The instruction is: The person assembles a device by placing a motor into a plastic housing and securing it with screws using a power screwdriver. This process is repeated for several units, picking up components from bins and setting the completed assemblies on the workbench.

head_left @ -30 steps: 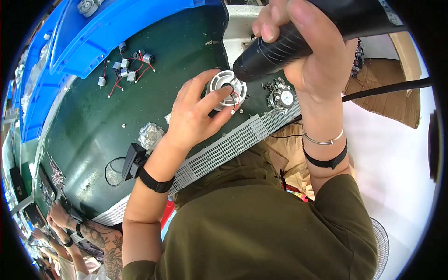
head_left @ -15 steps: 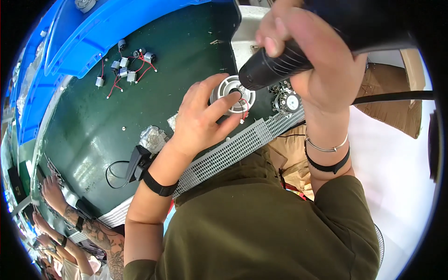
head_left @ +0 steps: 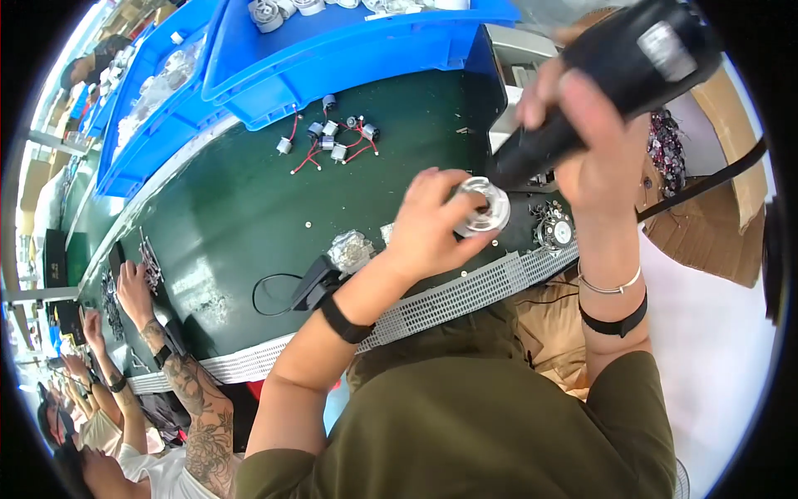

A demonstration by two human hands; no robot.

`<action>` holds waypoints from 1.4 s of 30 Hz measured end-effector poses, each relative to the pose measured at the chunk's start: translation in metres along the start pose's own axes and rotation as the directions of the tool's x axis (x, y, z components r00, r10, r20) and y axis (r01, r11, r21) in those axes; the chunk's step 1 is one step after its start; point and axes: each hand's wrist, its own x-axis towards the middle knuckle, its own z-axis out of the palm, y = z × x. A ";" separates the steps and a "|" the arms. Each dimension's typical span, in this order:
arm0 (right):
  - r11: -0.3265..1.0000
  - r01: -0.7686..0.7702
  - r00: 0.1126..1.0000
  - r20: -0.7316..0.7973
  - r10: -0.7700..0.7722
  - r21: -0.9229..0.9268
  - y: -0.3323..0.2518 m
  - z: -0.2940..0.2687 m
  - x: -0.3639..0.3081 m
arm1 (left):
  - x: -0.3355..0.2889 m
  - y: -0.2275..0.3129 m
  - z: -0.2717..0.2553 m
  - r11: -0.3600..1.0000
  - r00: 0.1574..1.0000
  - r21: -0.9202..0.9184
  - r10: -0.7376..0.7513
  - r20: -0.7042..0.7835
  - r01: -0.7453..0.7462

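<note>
In my left hand (head_left: 434, 223) is a round white plastic housing (head_left: 497, 214), gripped at its left side with the fingers curled round it. A dark spot shows in its middle, but the housing is blurred. My right hand (head_left: 600, 154) is wrapped round a black power screwdriver (head_left: 636, 71), which slants down to the left. Its tip is close to the housing's upper rim; whether they touch I cannot tell. Right of the housing, a round part with a white disc (head_left: 561, 232) lies on the green tabletop among small metal bits.
Several small motors (head_left: 338, 153) with red wires lie farther back. Blue bins (head_left: 349, 71) of white parts stand behind them. Near my left forearm are a crumpled clear bag (head_left: 350, 252) and a black device (head_left: 314, 285) with a cable. A co-worker's tattooed arm (head_left: 195, 387) reaches in at left.
The whole view has swung, so the table's things sit farther right. The screwdriver now slants more steeply and is blurred near its tip. The red wire at the housing no longer shows.
</note>
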 end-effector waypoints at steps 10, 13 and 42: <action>0.431 0.492 0.714 0.067 -0.696 -0.757 0.019 0.025 -0.002 | -0.088 -0.123 -0.231 0.518 0.775 0.637 -0.597 -0.208 0.570; 0.535 0.421 0.894 0.435 -0.107 -0.733 0.058 0.044 -0.007 | -0.079 -0.122 -0.274 0.251 0.716 0.735 -0.555 -0.424 0.630; 0.044 0.386 0.852 0.374 0.366 -0.921 0.094 0.036 -0.007 | 0.253 -0.211 -0.126 0.885 0.917 0.457 -0.253 0.308 0.090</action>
